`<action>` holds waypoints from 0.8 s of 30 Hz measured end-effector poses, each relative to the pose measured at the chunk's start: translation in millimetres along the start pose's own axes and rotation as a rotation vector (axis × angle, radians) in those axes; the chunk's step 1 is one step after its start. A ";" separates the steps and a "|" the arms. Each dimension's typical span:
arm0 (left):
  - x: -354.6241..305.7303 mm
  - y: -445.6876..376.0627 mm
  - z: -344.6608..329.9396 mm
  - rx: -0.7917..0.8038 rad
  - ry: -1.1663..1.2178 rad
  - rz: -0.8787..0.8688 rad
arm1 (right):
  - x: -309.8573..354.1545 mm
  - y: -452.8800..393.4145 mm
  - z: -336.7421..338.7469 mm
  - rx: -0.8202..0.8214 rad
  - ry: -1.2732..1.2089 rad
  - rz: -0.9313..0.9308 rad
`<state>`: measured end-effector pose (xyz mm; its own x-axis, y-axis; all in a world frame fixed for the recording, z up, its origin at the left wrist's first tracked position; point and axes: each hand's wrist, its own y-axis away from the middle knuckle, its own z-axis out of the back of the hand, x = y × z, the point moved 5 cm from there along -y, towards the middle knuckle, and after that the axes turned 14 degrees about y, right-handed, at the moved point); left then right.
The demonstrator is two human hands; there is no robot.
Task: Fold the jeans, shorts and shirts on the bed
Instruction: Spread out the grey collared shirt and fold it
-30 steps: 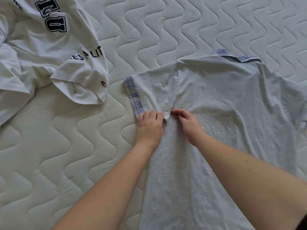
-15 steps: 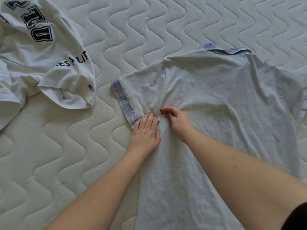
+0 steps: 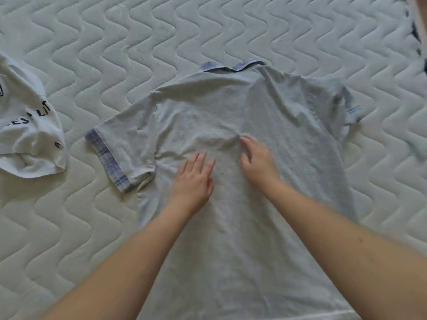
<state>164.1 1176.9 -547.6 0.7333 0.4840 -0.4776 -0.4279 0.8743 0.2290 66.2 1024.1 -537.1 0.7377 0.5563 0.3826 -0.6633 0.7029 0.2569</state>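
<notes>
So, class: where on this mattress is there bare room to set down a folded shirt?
Bare mattress lies beyond the grey shirt's collar, and near-left below the white shirt. The strip between the two shirts is narrow; both hands occupy the middle.

This is a bedroom in a home. A bare quilted mattress (image 3: 115,227) fills the view. Shirts (image 3: 231,227) lie spread across it.

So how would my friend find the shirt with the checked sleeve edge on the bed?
Start with the white quilted mattress with its wavy stitching. In its middle, a pale grey short-sleeved polo shirt lies spread out under the left hand and the right hand. Its blue checked cuff and collar set it apart from the crumpled white lettered T-shirt at the left.
</notes>
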 end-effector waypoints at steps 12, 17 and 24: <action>-122.0 -129.0 -56.9 0.146 -0.211 -0.184 | -158.6 -9.5 42.3 0.145 0.351 -0.075; -163.9 -173.3 -77.8 0.274 -0.172 -0.219 | -178.3 -29.9 78.3 -0.062 0.140 -0.132; -202.7 -219.5 -80.5 0.163 -0.088 -0.285 | -249.0 -66.3 125.7 -0.214 -0.077 -0.420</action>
<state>66.8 883.9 -569.3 0.8572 0.2143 -0.4682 -0.1141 0.9657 0.2331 -89.4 783.3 -537.8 0.9196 0.1758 0.3513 -0.2630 0.9398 0.2182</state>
